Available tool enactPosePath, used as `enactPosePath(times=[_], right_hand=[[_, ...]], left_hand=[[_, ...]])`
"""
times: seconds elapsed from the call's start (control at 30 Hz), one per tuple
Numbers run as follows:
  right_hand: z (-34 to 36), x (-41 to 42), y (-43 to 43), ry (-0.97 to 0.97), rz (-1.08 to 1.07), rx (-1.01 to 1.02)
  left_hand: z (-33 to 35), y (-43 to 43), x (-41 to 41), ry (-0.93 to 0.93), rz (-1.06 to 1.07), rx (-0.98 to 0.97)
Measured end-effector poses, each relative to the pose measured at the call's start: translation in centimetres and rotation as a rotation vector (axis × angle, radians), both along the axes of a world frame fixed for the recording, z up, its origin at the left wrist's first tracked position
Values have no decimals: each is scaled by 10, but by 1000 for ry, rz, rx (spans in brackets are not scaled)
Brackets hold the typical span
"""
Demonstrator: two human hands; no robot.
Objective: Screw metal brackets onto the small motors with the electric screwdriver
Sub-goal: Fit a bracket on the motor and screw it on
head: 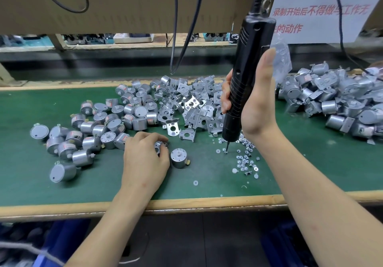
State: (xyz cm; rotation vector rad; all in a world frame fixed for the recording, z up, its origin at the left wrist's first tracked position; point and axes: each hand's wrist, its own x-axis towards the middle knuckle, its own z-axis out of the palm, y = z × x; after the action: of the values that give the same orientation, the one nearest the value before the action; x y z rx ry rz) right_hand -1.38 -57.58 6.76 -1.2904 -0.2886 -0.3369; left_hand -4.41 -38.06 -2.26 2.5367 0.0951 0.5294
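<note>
My right hand [257, 100] grips the black electric screwdriver [246, 75] upright, its bit tip touching a small screw [225, 151] at the edge of a scatter of screws [245, 158] on the green mat. My left hand [145, 156] rests on the mat, fingers closed over a metal bracket [158, 147]. A single silver motor [178, 157] stands shaft-up just right of that hand. Loose motors [99, 125] lie in a heap to the left, and bare brackets [190, 105] are piled in the middle.
A heap of motors with brackets fitted [335, 100] lies at the right. Cables [176, 38] hang down over the bench's back. White washers [195, 182] dot the mat. The bench's wooden front edge [186, 203] runs below my wrists. A paper sign [321, 11] hangs at the back right.
</note>
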Motion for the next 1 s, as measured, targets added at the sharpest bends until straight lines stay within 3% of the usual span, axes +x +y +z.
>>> enactPosePath(times=[1.0], right_hand=[[0, 0, 3, -1, 9, 0]], left_hand=[[-2, -1, 0, -25, 9, 17]])
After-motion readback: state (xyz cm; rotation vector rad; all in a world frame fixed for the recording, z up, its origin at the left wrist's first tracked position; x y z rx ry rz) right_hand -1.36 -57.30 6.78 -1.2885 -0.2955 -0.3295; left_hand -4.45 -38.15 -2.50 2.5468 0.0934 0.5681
